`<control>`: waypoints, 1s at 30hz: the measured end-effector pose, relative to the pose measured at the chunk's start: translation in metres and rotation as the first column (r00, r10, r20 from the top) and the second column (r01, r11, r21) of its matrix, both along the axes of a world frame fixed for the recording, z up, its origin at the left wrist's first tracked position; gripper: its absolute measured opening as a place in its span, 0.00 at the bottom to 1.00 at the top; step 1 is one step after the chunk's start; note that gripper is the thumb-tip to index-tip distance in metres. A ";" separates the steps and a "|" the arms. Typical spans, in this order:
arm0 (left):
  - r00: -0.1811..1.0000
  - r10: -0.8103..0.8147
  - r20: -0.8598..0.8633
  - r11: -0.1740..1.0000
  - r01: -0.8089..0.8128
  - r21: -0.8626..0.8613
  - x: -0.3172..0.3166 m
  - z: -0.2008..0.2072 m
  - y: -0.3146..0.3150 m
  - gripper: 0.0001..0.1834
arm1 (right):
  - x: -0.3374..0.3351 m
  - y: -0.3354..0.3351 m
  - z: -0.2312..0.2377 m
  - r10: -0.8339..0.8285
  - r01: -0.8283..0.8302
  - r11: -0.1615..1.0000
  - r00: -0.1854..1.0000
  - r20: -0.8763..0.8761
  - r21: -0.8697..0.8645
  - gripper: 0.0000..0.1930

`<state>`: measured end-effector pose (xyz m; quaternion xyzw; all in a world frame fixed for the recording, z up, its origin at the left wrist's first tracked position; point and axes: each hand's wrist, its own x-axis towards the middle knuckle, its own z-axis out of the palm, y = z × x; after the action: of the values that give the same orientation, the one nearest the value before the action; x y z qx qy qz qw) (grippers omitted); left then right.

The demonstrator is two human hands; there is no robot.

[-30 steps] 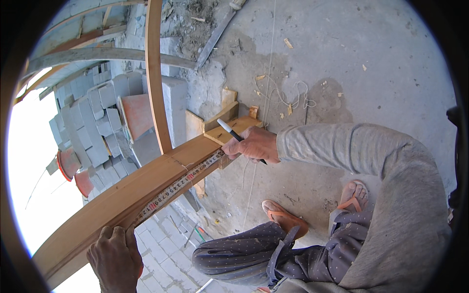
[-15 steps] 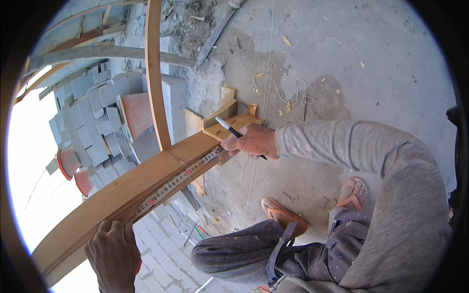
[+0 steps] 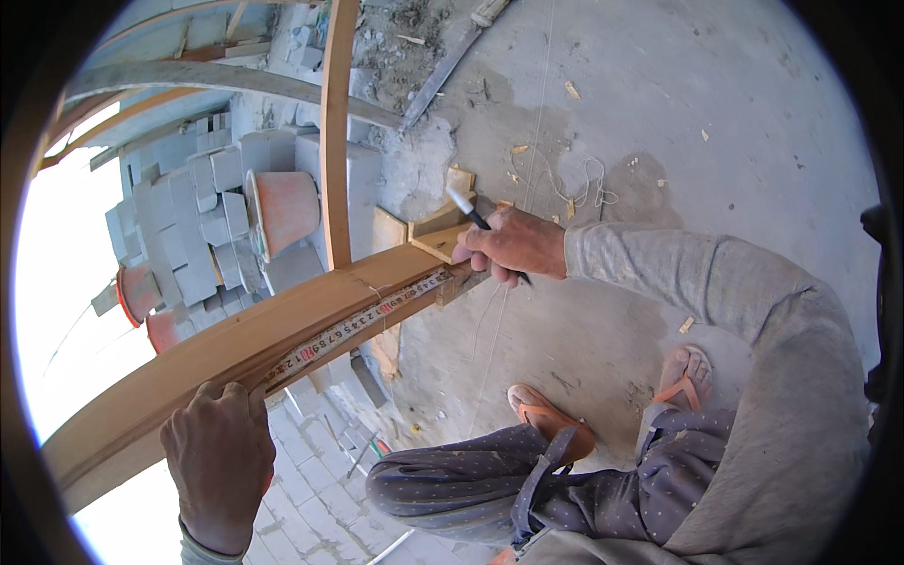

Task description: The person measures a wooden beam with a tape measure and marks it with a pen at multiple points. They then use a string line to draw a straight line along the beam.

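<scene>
Spanning the view diagonally, a wooden beam [image 3: 282, 320] runs from lower left up to the middle. A measuring tape [image 3: 353, 327] lies lengthwise along the beam's side facing the wearer, just inside the lower edge. Left hand [image 3: 221, 452]: closed, knuckles up, on the tape's lower-left end at the beam's edge; a spot of red shows beside the palm, its source hidden. Right hand [image 3: 523, 245]: curled around a black pen [image 3: 474, 215], pale end tilted up and left; fingertips at the tape's far end, contact uncertain. Short wood pieces [image 3: 433, 243] border the beam there, tight against the fingers. A slender timber [image 3: 335, 141] meets the upper edge, well apart from the left hand, narrowing the room on that side. Beyond it: a reddish bucket [image 3: 287, 212] and stacked grey blocks [image 3: 169, 235]. Widest room: right of the beam, where concrete floor [image 3: 753, 141] stretches past the right forearm. Dotted trousers [image 3: 443, 490] cover a bent knee, apart from the beam's lower edge.
</scene>
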<state>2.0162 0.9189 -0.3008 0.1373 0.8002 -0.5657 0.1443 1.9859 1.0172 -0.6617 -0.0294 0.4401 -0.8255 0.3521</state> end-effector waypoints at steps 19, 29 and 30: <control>0.999 0.054 -0.007 0.996 -0.054 -0.071 -0.007 -0.003 0.009 0.16 | 0.001 -0.036 -0.021 -0.173 0.312 0.936 0.811 -0.559 0.162 0.14; 0.997 0.052 -0.052 0.997 -0.055 -0.050 -0.003 -0.006 0.014 0.16 | 0.002 -0.040 -0.025 -0.213 0.327 0.935 0.823 -0.527 0.134 0.13; 0.996 0.065 -0.054 0.996 -0.068 -0.056 -0.003 -0.006 0.014 0.16 | 0.002 -0.040 -0.026 -0.214 0.320 0.938 0.836 -0.506 0.132 0.13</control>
<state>2.0132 0.9334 -0.3070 0.0918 0.7911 -0.5869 0.1460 1.9883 0.9769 -0.6873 -0.1355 0.5986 -0.7814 0.1127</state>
